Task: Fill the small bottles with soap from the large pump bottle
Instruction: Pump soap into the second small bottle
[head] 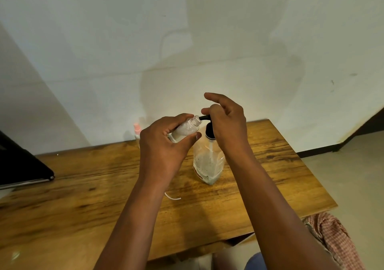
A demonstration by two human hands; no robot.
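Nearest, a checked cloth (332, 236) at lower right and a thin white strip (172, 197) on the wooden worktop (83, 197). Mid-worktop, upright: large pump bottle (208, 161), clear, partly filled with speckled soap. Above it, right hand (226, 124) resting on the black pump head, forefinger raised. Just left, left hand (164, 143) gripping a tilted small bottle (186, 129), open mouth at the spout. Farther back, partly hidden, seemingly a second, pink-capped bottle (137, 131).

Pale plaster wall (145, 41), wooden table (72, 197), grey floor (353, 176)
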